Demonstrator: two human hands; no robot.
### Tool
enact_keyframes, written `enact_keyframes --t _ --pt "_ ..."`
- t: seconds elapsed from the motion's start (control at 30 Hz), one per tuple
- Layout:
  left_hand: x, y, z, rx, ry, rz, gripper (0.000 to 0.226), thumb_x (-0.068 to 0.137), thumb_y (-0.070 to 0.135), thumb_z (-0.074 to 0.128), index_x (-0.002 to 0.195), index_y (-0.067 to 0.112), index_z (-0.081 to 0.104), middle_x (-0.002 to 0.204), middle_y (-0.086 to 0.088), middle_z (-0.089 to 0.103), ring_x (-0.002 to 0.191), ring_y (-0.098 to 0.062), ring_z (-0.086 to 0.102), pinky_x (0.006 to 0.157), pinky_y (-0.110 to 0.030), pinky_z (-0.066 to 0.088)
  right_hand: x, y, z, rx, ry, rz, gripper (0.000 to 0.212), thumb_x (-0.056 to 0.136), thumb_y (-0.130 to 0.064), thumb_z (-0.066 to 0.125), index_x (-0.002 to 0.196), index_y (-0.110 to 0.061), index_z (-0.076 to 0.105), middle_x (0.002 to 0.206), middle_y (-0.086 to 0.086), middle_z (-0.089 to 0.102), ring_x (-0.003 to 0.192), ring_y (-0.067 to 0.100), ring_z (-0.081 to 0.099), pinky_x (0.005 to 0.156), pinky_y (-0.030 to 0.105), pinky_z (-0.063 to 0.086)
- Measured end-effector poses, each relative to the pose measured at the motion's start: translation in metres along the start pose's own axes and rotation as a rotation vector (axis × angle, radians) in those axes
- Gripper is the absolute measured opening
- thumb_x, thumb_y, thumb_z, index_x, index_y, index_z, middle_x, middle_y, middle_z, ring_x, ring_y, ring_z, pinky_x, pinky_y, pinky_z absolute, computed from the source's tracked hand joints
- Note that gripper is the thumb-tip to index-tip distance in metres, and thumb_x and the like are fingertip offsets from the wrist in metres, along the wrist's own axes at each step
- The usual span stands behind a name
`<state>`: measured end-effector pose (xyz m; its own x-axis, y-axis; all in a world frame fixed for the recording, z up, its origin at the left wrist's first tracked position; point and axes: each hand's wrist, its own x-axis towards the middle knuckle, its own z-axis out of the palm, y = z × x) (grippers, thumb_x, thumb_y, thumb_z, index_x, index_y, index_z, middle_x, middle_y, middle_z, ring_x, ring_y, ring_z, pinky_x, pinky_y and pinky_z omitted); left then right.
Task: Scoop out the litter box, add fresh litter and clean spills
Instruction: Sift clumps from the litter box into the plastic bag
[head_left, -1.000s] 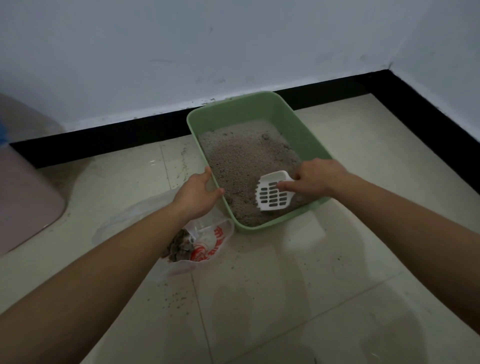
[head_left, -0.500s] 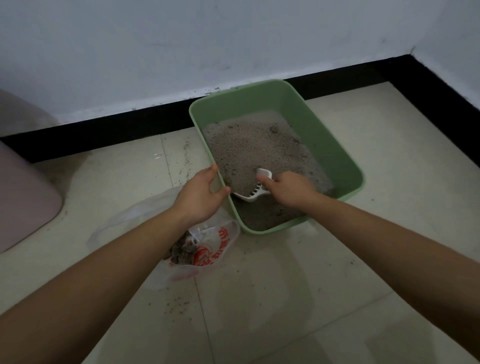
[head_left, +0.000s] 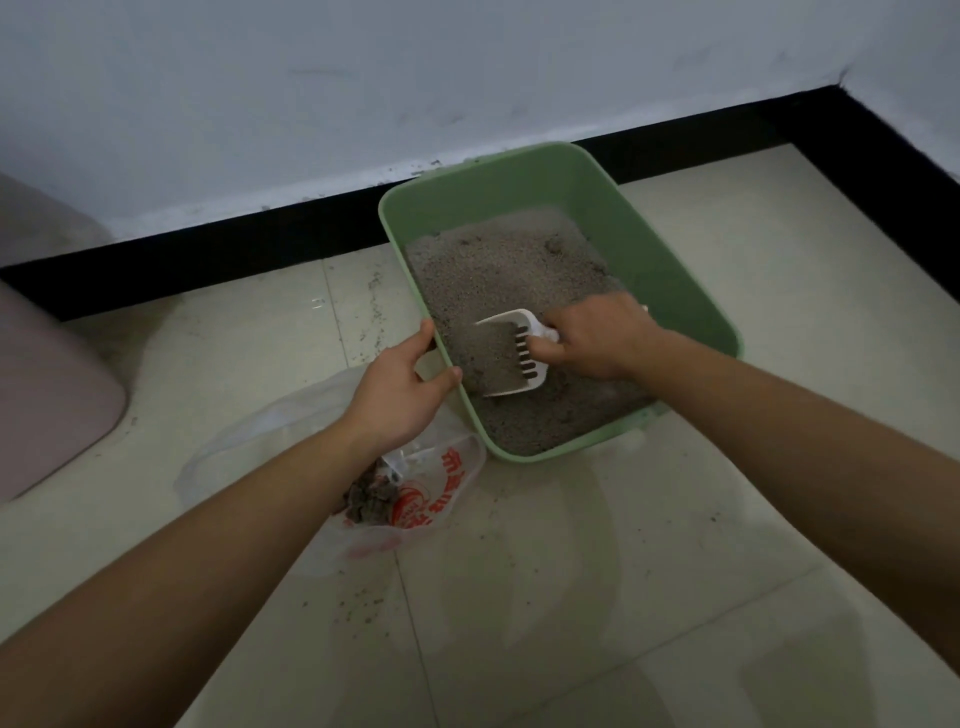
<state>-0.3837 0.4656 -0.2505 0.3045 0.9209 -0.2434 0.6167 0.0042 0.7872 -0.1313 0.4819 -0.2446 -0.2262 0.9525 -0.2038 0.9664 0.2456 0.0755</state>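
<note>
Right hand (head_left: 597, 338) clenched on a loaded white scoop (head_left: 511, 356), left hand (head_left: 402, 389) gripping the green litter box (head_left: 675, 270) rim (level sifting would likely limit spills).

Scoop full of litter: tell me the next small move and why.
Probably shake the white scoop gently over the green litter box, so loose grains fall through its slots. The right hand holds it loaded above the litter, while the left hand steadies the rim beside the plastic bag.
</note>
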Motion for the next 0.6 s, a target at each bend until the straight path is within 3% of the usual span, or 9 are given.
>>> enact_keyframes --t 0.17,0.3,0.4,0.5,0.6 --pt "0.003 -0.005 0.0 -0.032 -0.013 0.013 0.067 0.093 0.029 0.064 0.152 0.024 0.032 0.148 0.01 0.045 0.123 -0.037 0.052 0.106 -0.046 0.044 0.015 0.007 -0.015 -0.116 0.003 -0.181 0.044 0.096 -0.063 0.027 0.092 -0.024 0.047 0.062 -0.003 0.042 0.062 0.018 0.048 0.056 0.029 0.033" --pt "0.004 -0.007 0.001 -0.044 -0.007 0.012 0.068 0.093 0.029 0.064 0.152 0.026 0.031 0.149 0.01 0.044 0.122 -0.036 0.054 0.105 -0.042 0.046 0.01 0.014 -0.008 -0.137 0.067 -0.249 0.068 0.086 -0.07 0.015 0.093 -0.021 0.062 0.055 -0.003 0.044 0.049 0.012 0.042 0.048 0.024 0.029" --pt "0.004 -0.006 0.002 -0.068 0.002 0.019 0.066 0.093 0.026 0.064 0.152 0.024 0.032 0.148 0.01 0.046 0.124 -0.037 0.048 0.103 -0.043 0.045 0.003 0.018 0.005 -0.068 0.083 -0.236 0.079 0.074 -0.075 0.008 0.093 -0.026 0.068 0.053 -0.004 0.049 0.05 0.014 0.048 0.048 0.024 0.034" --pt "0.004 -0.005 0.002 -0.079 0.006 0.014 0.067 0.093 0.025 0.065 0.151 0.022 0.032 0.148 0.01 0.045 0.125 -0.035 0.048 0.106 -0.043 0.044 -0.005 0.022 0.014 0.051 0.067 -0.193 0.074 0.07 -0.073 0.014 0.089 -0.028 0.07 0.061 0.0 0.057 0.057 0.02 0.053 0.053 0.029 0.044" --pt "0.003 -0.004 0.002 -0.092 0.005 0.007 0.067 0.093 0.024 0.065 0.152 0.021 0.032 0.148 0.01 0.045 0.126 -0.028 0.053 0.109 -0.041 0.041 -0.014 0.025 0.014 0.166 0.007 -0.151 0.058 0.068 -0.067 0.018 0.069 -0.028 0.06 0.063 0.001 0.059 0.057 0.02 0.051 0.054 0.032 0.044"
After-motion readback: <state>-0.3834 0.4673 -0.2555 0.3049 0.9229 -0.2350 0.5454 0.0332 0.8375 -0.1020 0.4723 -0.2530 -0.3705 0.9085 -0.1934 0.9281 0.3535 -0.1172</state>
